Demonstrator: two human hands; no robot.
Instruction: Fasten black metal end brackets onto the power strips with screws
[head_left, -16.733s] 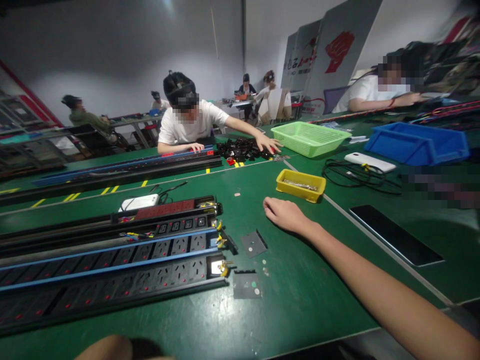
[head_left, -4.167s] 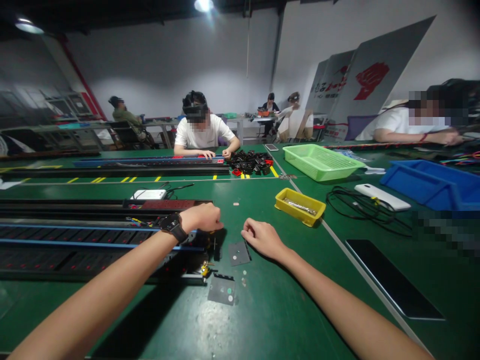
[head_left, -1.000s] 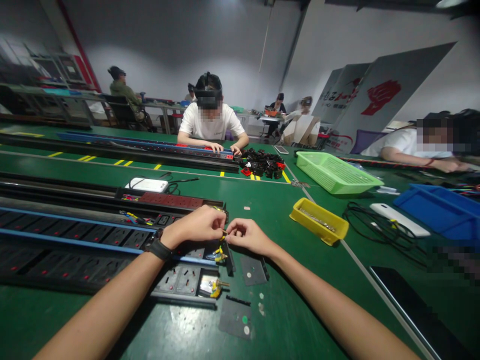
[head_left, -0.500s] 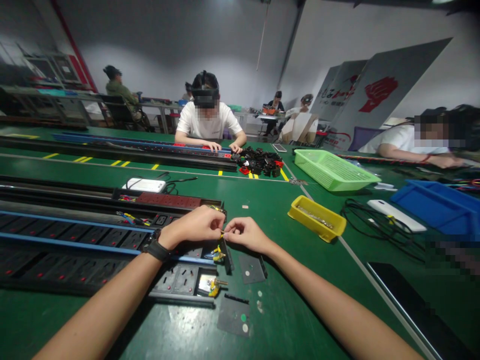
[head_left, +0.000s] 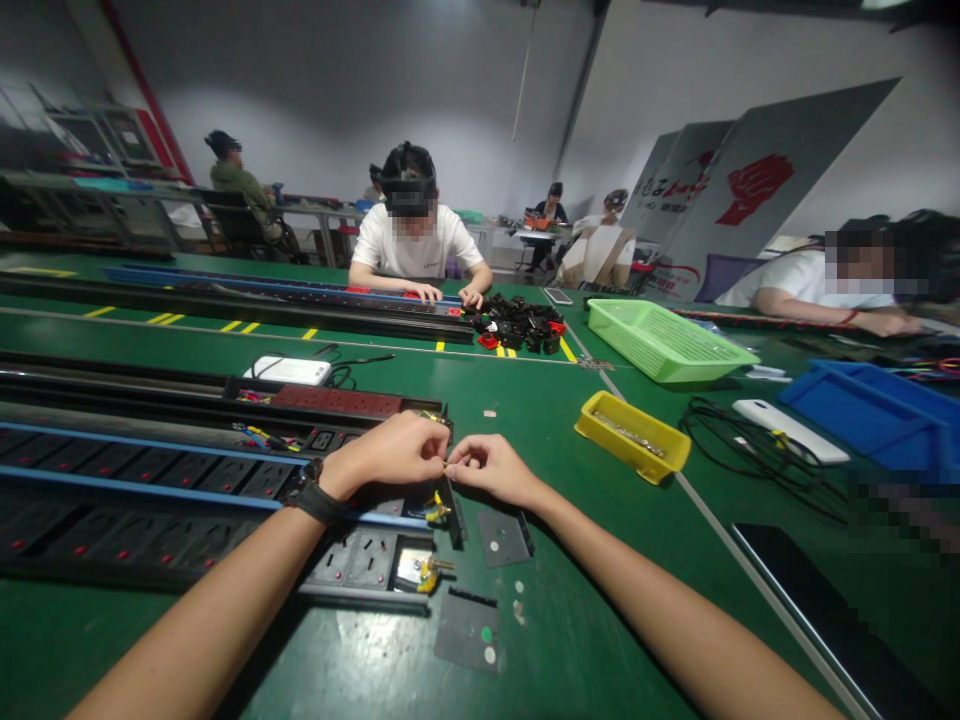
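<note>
My left hand (head_left: 405, 447), with a black watch (head_left: 309, 494) on its wrist, reaches over the ends of the power strips, its fingers bent in a pinch. Fingertip to fingertip with it, my right hand (head_left: 495, 468) also pinches. A small brass-coloured tip shows between them; the rest is hidden by the fingers. Just below the hands stands a narrow dark end piece (head_left: 454, 515). The nearest power strip (head_left: 349, 560) has a brass bolt (head_left: 444, 564) and a yellow-green wire (head_left: 428, 578) at its end. Two flat dark end plates, one (head_left: 506, 537) near my right hand and another (head_left: 466, 630) closer to me, lie on the table.
To the right stand a yellow tray (head_left: 634, 438) of small metal parts, a green basket (head_left: 671, 340) and a blue bin (head_left: 877, 410). Black cable (head_left: 720, 450) lies coiled there. Across the table (head_left: 600, 600), a co-worker (head_left: 412, 240) handles parts beside a pile of black sockets (head_left: 525, 325).
</note>
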